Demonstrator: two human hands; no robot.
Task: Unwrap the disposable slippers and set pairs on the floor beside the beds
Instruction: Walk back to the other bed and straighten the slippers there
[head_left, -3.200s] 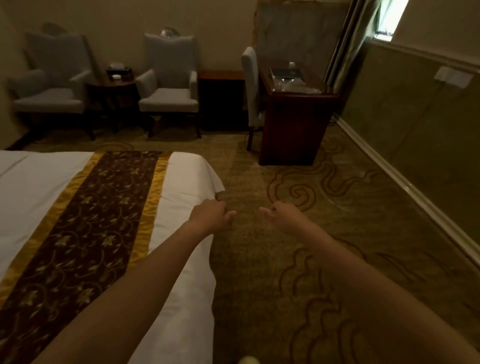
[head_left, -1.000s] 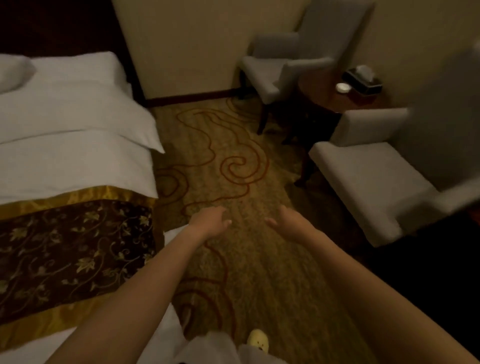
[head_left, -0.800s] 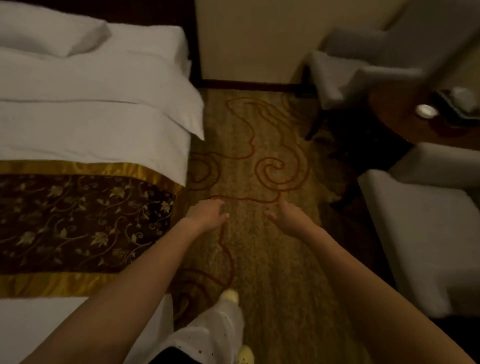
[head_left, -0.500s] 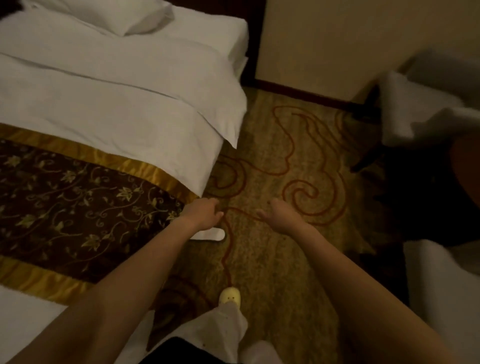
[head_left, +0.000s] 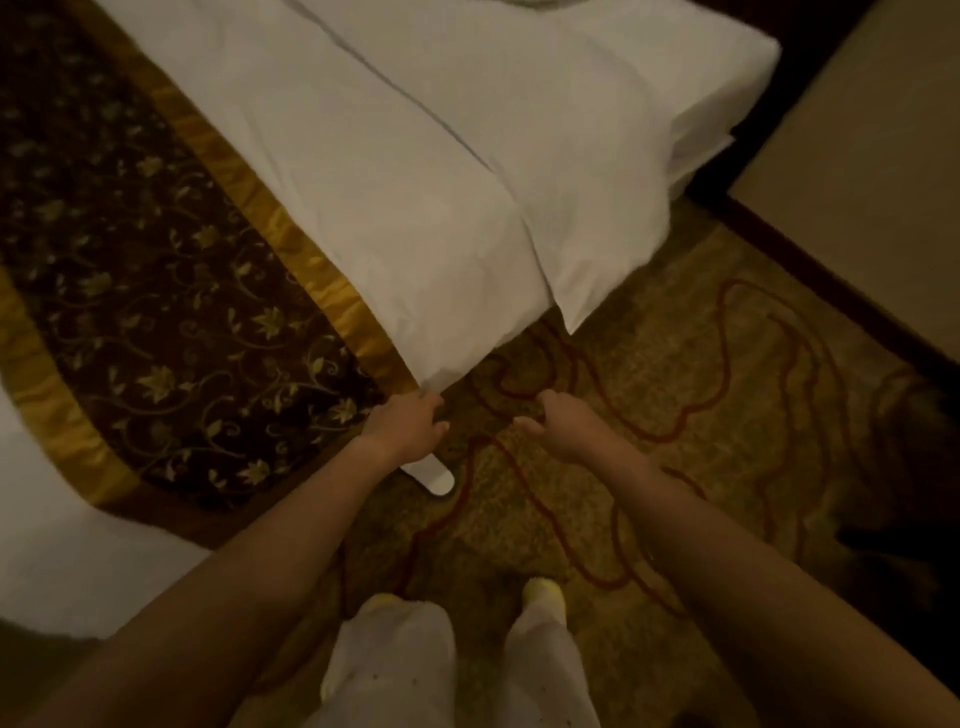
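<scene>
A white slipper (head_left: 435, 478) lies on the patterned carpet right at the bed's side, mostly hidden behind my left hand. My left hand (head_left: 408, 426) hangs over it near the bed corner, fingers loosely curled and holding nothing. My right hand (head_left: 563, 423) is stretched out a little to the right over the carpet, also loosely curled and empty. The bed (head_left: 395, 171) has white sheets and a brown and gold runner (head_left: 156, 291). I cannot tell whether a second slipper lies beside the first.
The carpet (head_left: 675, 415) stretches between the bed and the wall's dark skirting (head_left: 831, 291) at the right. My feet in pale shoes (head_left: 543, 590) and white trousers stand at the bottom. A dark chair leg (head_left: 904, 467) is at the far right.
I have turned left along the bed side; the view now looks down on the bed edge. The white slipper came into sight beneath my left hand. Both hands stay outstretched and empty.
</scene>
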